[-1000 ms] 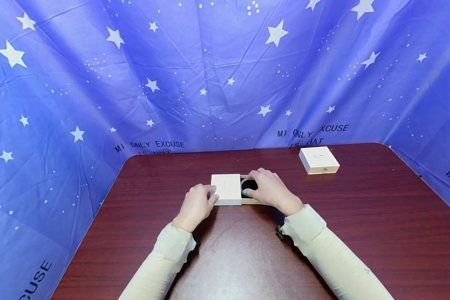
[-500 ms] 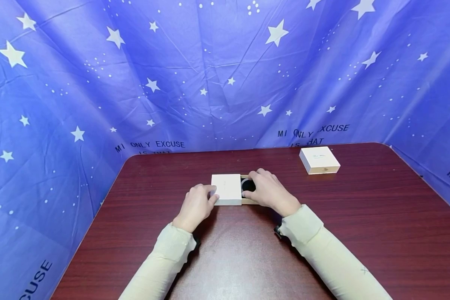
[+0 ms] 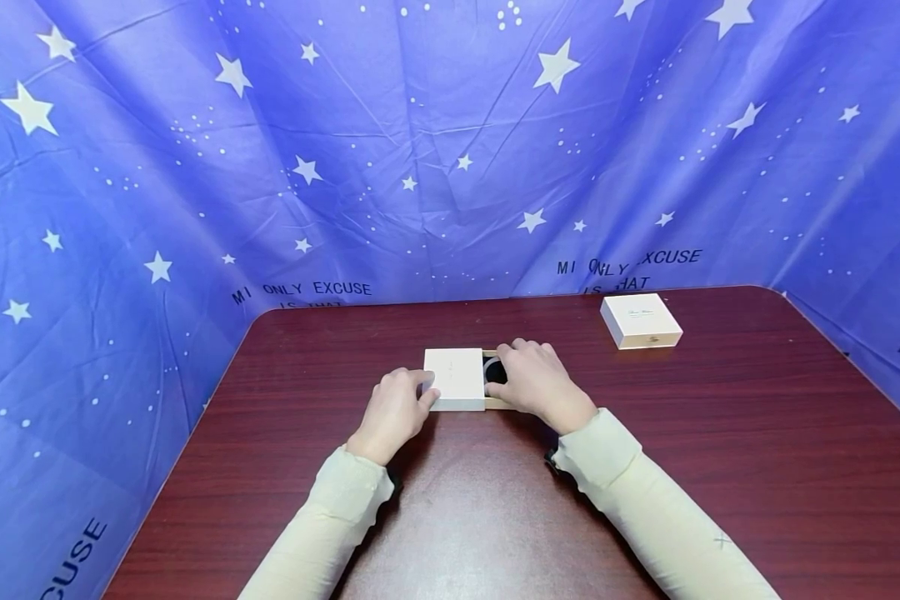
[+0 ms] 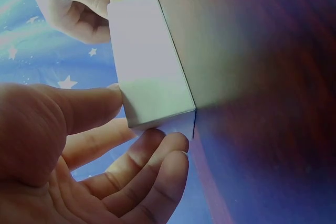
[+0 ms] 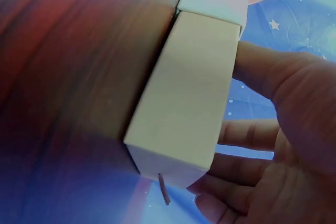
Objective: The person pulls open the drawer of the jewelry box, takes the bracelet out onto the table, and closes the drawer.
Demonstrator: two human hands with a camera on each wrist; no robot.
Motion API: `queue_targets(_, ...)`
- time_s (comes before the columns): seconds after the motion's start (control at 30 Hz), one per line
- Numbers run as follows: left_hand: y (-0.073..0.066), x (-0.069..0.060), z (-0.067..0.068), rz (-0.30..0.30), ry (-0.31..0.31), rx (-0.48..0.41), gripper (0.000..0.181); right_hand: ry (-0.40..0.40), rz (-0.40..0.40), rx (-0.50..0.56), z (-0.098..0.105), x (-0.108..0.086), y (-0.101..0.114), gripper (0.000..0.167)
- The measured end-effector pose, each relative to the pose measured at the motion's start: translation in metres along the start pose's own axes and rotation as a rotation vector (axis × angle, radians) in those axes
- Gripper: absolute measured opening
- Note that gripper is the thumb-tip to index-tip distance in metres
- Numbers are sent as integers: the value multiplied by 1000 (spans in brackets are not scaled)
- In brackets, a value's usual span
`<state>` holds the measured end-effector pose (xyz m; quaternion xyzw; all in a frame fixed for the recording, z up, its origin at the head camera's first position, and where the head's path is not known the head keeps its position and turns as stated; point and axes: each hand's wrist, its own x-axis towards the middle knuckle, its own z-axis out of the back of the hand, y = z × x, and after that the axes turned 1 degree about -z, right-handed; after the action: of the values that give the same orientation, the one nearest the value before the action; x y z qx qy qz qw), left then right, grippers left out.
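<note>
In the head view, a white slide-out box has its lid sleeve flat on the table and its cream drawer partly out to the right. My left hand grips the sleeve's left end, thumb along the near edge. In the left wrist view, its other fingers curl about the end of the sleeve. A pale grey bangle lies in the drawer's black lining, largely hidden by my right hand. That hand's thumb and fingers pinch the bangle from either side. A short brown pull tab hangs from the drawer's end.
Another white box, closed, sits at the back right of the dark red wooden table. Behind the table hangs a blue cloth with white stars, reaching round both sides.
My right hand and forearm have shifted slightly left over the drawer. The left hand keeps its hold on the sleeve, and both boxes stay where they were.
</note>
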<state>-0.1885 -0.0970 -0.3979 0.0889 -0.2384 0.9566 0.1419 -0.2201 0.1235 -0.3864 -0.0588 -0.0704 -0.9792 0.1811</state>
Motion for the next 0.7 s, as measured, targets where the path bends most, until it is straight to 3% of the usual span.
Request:
queue_targets(0.27, -1, 0, 0, 7, 4, -3, 29, -5, 5, -19, 1, 0, 2, 50)
queue_targets(0.7, 0, -1, -1, 7, 14, -3, 29, -4, 23, 36, 1, 1, -1, 51)
